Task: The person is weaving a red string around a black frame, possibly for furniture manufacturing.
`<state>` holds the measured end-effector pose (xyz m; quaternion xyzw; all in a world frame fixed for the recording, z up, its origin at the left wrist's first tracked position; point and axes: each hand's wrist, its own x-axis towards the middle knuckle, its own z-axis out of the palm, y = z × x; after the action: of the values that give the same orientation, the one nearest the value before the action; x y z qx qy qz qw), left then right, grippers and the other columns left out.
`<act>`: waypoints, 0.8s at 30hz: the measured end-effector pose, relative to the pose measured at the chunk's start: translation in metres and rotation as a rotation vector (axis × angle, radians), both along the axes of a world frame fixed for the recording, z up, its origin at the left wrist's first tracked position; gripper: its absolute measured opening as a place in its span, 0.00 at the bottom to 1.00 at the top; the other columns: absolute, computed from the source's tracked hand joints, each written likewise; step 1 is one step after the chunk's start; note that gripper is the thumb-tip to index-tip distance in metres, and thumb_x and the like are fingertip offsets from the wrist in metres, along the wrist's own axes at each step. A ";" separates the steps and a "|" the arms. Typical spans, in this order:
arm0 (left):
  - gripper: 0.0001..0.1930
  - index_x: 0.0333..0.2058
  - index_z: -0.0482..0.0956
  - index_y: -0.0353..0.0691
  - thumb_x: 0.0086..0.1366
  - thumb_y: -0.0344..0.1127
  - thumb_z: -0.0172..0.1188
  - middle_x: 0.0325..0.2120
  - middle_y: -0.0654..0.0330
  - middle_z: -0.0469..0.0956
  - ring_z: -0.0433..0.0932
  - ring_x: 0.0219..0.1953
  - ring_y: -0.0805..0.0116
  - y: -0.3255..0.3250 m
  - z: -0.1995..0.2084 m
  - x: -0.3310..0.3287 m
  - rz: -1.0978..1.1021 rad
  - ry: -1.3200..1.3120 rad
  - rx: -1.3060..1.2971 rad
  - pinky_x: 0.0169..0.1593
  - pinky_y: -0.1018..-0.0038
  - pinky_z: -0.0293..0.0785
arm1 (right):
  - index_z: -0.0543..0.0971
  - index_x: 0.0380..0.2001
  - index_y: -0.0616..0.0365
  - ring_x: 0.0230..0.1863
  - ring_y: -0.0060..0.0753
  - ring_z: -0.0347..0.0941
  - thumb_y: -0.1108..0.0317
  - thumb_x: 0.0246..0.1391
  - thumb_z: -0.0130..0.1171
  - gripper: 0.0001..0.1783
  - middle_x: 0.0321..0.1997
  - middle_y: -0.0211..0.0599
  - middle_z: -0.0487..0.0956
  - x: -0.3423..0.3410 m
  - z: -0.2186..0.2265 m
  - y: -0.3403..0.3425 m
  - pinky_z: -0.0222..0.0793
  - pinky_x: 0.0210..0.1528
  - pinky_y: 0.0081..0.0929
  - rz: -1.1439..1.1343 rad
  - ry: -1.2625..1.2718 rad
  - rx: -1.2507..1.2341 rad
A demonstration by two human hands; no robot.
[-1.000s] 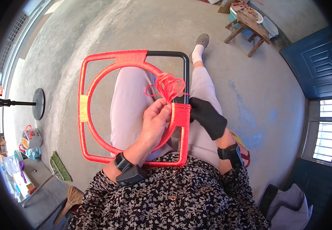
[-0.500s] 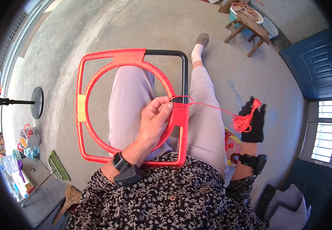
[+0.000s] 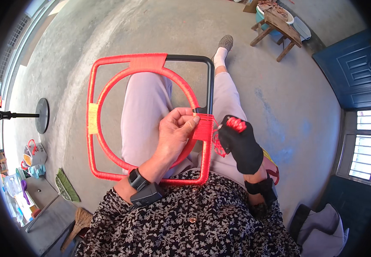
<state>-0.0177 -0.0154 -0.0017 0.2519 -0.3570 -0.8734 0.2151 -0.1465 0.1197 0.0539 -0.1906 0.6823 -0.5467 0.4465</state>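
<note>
A square frame [image 3: 94, 158] with a round ring inside lies across my lap. Red cord wraps most of it, a yellow band [image 3: 92, 119] sits on its left side, and the upper right corner is bare black tube [image 3: 211, 81]. My bare left hand [image 3: 174, 135] pinches the ring at the right side, thumb on the edge of the red wrapped band [image 3: 202, 128]. In a black glove, my right hand [image 3: 242, 147] is closed round a bundle of red cord [image 3: 237, 124] just right of the frame. Loose loops hang beneath its fingers.
A wooden stool [image 3: 279, 28] and a tub [image 3: 261, 18] stand far right, near a blue door [image 3: 352, 70]. At left are a round black stand base [image 3: 42, 115], a bucket [image 3: 35, 154], a green brush head [image 3: 66, 185] and a straw broom [image 3: 80, 220].
My right hand has come left from far out, close to the frame, and its fingers have closed round the cord bundle. The stretched cord has gone slack. My left hand keeps its pinch.
</note>
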 end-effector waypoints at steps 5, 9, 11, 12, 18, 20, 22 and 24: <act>0.05 0.40 0.74 0.35 0.67 0.29 0.57 0.32 0.60 0.81 0.80 0.30 0.77 0.001 -0.002 0.002 -0.012 -0.073 -0.065 0.35 0.82 0.77 | 0.75 0.33 0.56 0.19 0.13 0.60 0.62 0.61 0.54 0.09 0.19 0.22 0.66 -0.030 -0.044 0.038 0.55 0.21 0.17 -0.210 -0.184 -0.230; 0.09 0.39 0.75 0.39 0.69 0.38 0.56 0.30 0.63 0.80 0.79 0.29 0.78 0.001 -0.001 0.004 -0.004 -0.083 -0.003 0.33 0.81 0.76 | 0.74 0.31 0.53 0.16 0.15 0.60 0.62 0.59 0.57 0.08 0.17 0.21 0.66 -0.104 -0.083 0.104 0.53 0.18 0.17 -0.742 -0.342 -0.418; 0.10 0.38 0.76 0.39 0.70 0.40 0.54 0.30 0.63 0.80 0.79 0.29 0.77 0.001 0.000 0.003 0.001 -0.121 -0.009 0.33 0.80 0.77 | 0.74 0.30 0.51 0.15 0.16 0.59 0.62 0.57 0.59 0.07 0.17 0.20 0.67 -0.126 -0.088 0.131 0.53 0.18 0.18 -1.065 -0.390 -0.498; 0.10 0.38 0.76 0.40 0.70 0.41 0.54 0.30 0.64 0.80 0.79 0.29 0.77 0.001 0.001 0.002 0.003 -0.133 -0.010 0.33 0.79 0.77 | 0.74 0.30 0.50 0.15 0.17 0.59 0.62 0.56 0.60 0.07 0.17 0.19 0.67 -0.129 -0.090 0.135 0.53 0.18 0.18 -1.314 -0.297 -0.442; 0.09 0.38 0.76 0.42 0.70 0.40 0.55 0.26 0.70 0.76 0.74 0.26 0.85 0.002 0.006 0.002 -0.024 -0.143 0.013 0.31 0.85 0.73 | 0.79 0.38 0.55 0.19 0.16 0.65 0.61 0.55 0.59 0.11 0.18 0.25 0.70 -0.070 -0.071 0.059 0.60 0.21 0.18 -0.289 0.311 -0.103; 0.09 0.37 0.76 0.42 0.70 0.40 0.55 0.26 0.70 0.76 0.74 0.26 0.85 0.003 0.007 0.002 -0.014 -0.152 0.015 0.31 0.85 0.73 | 0.80 0.40 0.59 0.22 0.17 0.69 0.58 0.55 0.58 0.16 0.20 0.28 0.74 -0.047 -0.059 0.021 0.63 0.23 0.18 -0.083 0.110 -0.075; 0.08 0.37 0.76 0.42 0.70 0.40 0.55 0.26 0.70 0.76 0.74 0.26 0.85 0.003 0.008 0.001 -0.008 -0.147 0.016 0.31 0.85 0.73 | 0.78 0.36 0.62 0.20 0.19 0.68 0.62 0.59 0.56 0.12 0.23 0.29 0.76 -0.030 -0.046 -0.007 0.63 0.24 0.20 0.066 0.156 -0.024; 0.08 0.37 0.76 0.43 0.70 0.40 0.55 0.27 0.70 0.77 0.74 0.25 0.85 0.002 0.008 0.002 -0.006 -0.140 0.018 0.31 0.85 0.74 | 0.79 0.33 0.61 0.20 0.19 0.68 0.61 0.56 0.59 0.12 0.19 0.29 0.74 -0.018 -0.037 -0.022 0.62 0.24 0.19 -0.042 0.024 0.065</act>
<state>-0.0161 -0.0132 0.0063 0.3134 -0.3638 -0.8575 0.1847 -0.1649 0.0973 0.0170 -0.1681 0.7086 -0.5313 0.4327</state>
